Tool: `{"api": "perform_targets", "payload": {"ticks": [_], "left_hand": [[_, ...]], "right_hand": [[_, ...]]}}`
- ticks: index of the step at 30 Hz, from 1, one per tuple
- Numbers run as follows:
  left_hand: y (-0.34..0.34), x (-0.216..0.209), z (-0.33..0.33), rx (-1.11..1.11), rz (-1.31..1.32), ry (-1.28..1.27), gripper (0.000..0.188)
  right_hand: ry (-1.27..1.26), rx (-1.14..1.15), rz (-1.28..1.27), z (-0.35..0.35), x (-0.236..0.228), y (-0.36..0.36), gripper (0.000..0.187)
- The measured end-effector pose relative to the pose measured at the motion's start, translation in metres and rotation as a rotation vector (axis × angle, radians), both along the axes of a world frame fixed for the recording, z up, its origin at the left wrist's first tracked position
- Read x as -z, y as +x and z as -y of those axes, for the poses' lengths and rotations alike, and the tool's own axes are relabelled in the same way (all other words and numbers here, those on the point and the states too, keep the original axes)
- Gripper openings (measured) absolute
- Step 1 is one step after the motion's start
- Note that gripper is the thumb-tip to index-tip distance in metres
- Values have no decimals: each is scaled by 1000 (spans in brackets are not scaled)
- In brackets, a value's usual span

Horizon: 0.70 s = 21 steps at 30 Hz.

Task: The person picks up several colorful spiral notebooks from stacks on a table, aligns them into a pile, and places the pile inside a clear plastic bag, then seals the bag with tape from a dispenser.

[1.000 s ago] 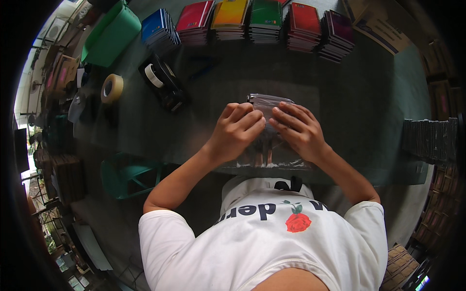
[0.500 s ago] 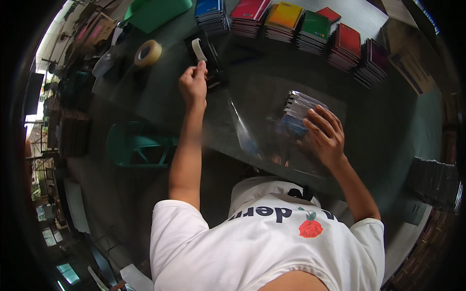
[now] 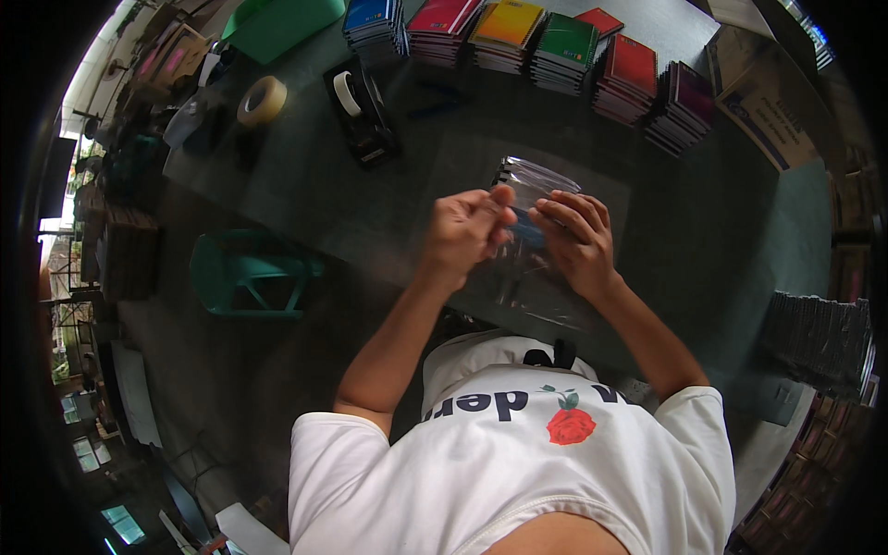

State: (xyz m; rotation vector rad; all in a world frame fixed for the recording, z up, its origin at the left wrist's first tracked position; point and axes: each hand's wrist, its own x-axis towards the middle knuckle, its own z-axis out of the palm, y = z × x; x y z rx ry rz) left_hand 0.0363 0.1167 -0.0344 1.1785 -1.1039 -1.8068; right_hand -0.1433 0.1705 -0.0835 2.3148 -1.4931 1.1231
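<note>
Left hand: so half a second ago this hand point(image 3: 470, 229) was way over at the tape dispenser point(image 3: 368, 120), and now it's back beside the notebook; fingers curled in, thumb up against the index finger. Can't tell if there's anything pinched in there, it's kinda blurry.
Right hand: this one point(image 3: 578, 229) hasn't really gone anywhere, still laid over the notebook's right side, fingers long and slightly bent, not a fist.
Wrapped notebook: the spiral-bound one in clear plastic point(image 3: 546, 174) is on the dark table point(image 3: 712, 231) right in front of the person, loose plastic spreading toward their body.
Dispenser: black, white roll in it, nobody touching it now, up and left of the notebook.
Notebook stacks: colourful row point(image 3: 506, 26) along the far side, looks unchanged.
</note>
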Motion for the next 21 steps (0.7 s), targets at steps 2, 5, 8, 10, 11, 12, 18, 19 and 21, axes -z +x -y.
{"api": "perform_targets", "payload": {"ticks": [2, 5, 8, 10, 11, 12, 18, 19, 21], "left_hand": [[-11, 30, -2, 67, 151, -121, 31], [-21, 40, -8, -7, 380, -371, 36], [-20, 44, -14, -7, 416, -387, 33], [-15, 52, -11, 17, 427, -368, 30], [-10, 65, -10, 27, 448, -371, 28], [-8, 78, -9, 48, 460, -378, 26], [-17, 118, -39, 409, 181, -614, 28], [-31, 106, -44, 636, 222, -382, 20], [-48, 94, -55, 827, 97, 28, 16]], "right_hand": [[-3, -26, 46, 0, -1, 0, 29], [-26, -39, 51, 1, 5, -3, 24], [84, -56, 109, 0, -5, -4, 26], [143, 50, 225, 13, -29, 2, 27], [174, 102, 284, 22, -38, 6, 27], [255, 106, 322, 37, -42, 5, 33], [729, 2, -15, 73, -52, -7, 70], [601, 53, -172, 66, -56, 10, 72], [694, 11, -90, 65, -56, 23, 78]]}}
